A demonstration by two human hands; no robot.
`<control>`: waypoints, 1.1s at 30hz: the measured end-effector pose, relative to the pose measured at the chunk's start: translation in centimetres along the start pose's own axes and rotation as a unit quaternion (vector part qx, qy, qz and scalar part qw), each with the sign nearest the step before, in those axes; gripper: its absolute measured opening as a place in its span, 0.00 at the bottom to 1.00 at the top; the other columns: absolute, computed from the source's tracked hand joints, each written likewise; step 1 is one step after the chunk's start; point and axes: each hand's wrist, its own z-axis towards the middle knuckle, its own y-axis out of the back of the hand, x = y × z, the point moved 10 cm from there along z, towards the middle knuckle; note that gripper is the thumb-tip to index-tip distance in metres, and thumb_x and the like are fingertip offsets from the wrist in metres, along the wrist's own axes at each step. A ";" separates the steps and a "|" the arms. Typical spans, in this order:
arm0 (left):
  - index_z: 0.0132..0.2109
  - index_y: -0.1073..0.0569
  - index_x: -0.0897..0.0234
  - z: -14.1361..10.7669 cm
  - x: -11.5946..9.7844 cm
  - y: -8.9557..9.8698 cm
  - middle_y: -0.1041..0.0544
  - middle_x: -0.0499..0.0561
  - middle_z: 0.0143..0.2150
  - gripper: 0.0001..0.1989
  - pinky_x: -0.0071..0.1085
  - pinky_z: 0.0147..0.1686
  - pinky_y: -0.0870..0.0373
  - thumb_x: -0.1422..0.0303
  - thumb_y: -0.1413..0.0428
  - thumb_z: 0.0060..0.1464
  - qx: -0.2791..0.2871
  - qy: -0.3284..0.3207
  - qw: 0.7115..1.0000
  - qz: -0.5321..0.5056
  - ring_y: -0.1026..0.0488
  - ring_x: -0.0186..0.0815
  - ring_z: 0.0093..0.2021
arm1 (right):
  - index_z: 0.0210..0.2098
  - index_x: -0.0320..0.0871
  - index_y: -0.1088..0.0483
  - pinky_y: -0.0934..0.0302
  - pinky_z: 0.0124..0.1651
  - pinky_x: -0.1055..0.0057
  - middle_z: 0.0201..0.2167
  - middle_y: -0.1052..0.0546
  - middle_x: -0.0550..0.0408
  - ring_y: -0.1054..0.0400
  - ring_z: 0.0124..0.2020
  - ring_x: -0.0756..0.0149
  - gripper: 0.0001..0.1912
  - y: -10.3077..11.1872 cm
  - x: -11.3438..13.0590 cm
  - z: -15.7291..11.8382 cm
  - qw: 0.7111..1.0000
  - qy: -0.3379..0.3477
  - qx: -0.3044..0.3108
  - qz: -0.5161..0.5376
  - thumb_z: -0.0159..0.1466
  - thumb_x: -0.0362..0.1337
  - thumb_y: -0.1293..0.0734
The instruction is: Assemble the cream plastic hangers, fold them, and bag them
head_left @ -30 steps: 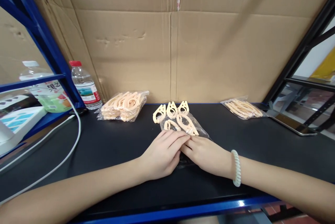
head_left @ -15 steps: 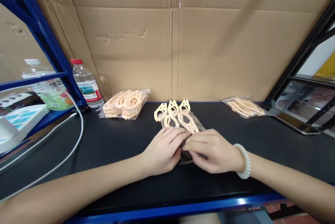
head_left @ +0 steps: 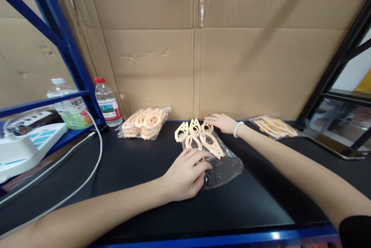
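Several peach plastic folding hangers (head_left: 194, 127) lie in two rows at the middle of the black table, partly on a clear plastic bag (head_left: 224, 170). My left hand (head_left: 187, 172) rests on the near left part of this bag, its fingers apart and loosely bent. Over the far right of the group, my right hand (head_left: 222, 123) touches a hanger (head_left: 207, 127) with stretched-out fingers. A beaded bracelet (head_left: 238, 129) circles the right wrist. Whether the front hangers (head_left: 213, 145) are inside the bag or on top of it, I cannot tell.
A full bag of peach hangers (head_left: 145, 123) sits back left, and a flatter bag of peach pieces (head_left: 274, 126) back right. A red-capped bottle (head_left: 108, 105), a white cable (head_left: 97, 155) and a power strip (head_left: 43, 143) are at left. Cardboard (head_left: 150, 66) walls the back.
My right hand has left the near part of the bag and moved to the far right hanger. The bag now lies spread toward me. The head view has tilted up.
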 end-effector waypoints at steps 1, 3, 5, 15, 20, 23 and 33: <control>0.45 0.29 0.64 0.0 0.0 0.0 0.28 0.58 0.54 0.12 0.40 0.48 0.34 0.76 0.52 0.57 0.001 0.001 1.000 0.000 0.29 0.41 0.46 | 0.63 0.39 0.40 0.40 0.55 0.57 0.63 0.36 0.42 0.43 0.62 0.54 0.36 -0.6 0.1 0.4 1.000 0.000 0.009 -0.004 0.56 0.15 0.41; 0.45 0.29 0.64 0.0 0.0 0.0 0.28 0.58 0.53 0.11 0.39 0.47 0.34 0.77 0.52 0.57 0.003 0.002 1.000 -0.004 0.29 0.40 0.46 | 0.63 0.38 0.40 0.41 0.55 0.58 0.62 0.36 0.40 0.44 0.63 0.53 0.34 -1.2 0.0 0.7 1.000 -0.003 0.021 -0.007 0.58 0.16 0.41; 0.45 0.29 0.64 0.0 0.0 0.1 0.28 0.57 0.53 0.11 0.39 0.47 0.34 0.77 0.52 0.57 0.002 0.003 1.000 -0.006 0.29 0.40 0.46 | 0.60 0.36 0.37 0.40 0.54 0.59 0.58 0.32 0.39 0.40 0.60 0.53 0.28 -1.3 -0.4 0.5 1.000 -0.009 0.029 -0.006 0.61 0.18 0.41; 0.45 0.28 0.64 -0.1 0.2 -0.3 0.28 0.57 0.53 0.12 0.40 0.49 0.35 0.77 0.51 0.56 0.006 0.003 1.000 -0.008 0.29 0.40 0.47 | 0.54 0.31 0.33 0.33 0.46 0.63 0.44 0.29 0.39 0.29 0.40 0.59 0.18 0.3 -0.6 -9.2 0.999 -0.037 0.027 0.022 0.68 0.29 0.46; 0.44 0.28 0.63 -0.1 0.1 0.0 0.28 0.57 0.52 0.11 0.39 0.50 0.34 0.77 0.51 0.57 -0.007 -0.004 1.000 -0.010 0.29 0.40 0.48 | 0.55 0.38 0.34 0.31 0.46 0.59 0.47 0.27 0.42 0.28 0.45 0.57 0.18 5.1 1.0 -15.3 0.991 -0.069 -0.107 0.036 0.70 0.33 0.48; 0.44 0.27 0.63 0.0 0.1 0.0 0.27 0.57 0.52 0.12 0.38 0.50 0.33 0.77 0.51 0.57 -0.008 -0.002 1.000 -0.012 0.29 0.40 0.48 | 0.50 0.43 0.31 0.31 0.47 0.62 0.44 0.23 0.48 0.26 0.44 0.59 0.13 9.9 2.3 -18.4 0.969 -0.097 -0.225 0.027 0.71 0.35 0.44; 0.52 0.31 0.64 0.4 0.1 0.0 0.26 0.57 0.52 0.17 0.42 0.52 0.34 0.77 0.51 0.56 -0.007 0.008 1.000 -0.019 0.30 0.43 0.51 | 0.49 0.39 0.30 0.31 0.40 0.64 0.40 0.21 0.46 0.28 0.40 0.58 0.17 16.4 17.0 -19.8 0.956 0.077 -0.281 -0.039 0.70 0.32 0.47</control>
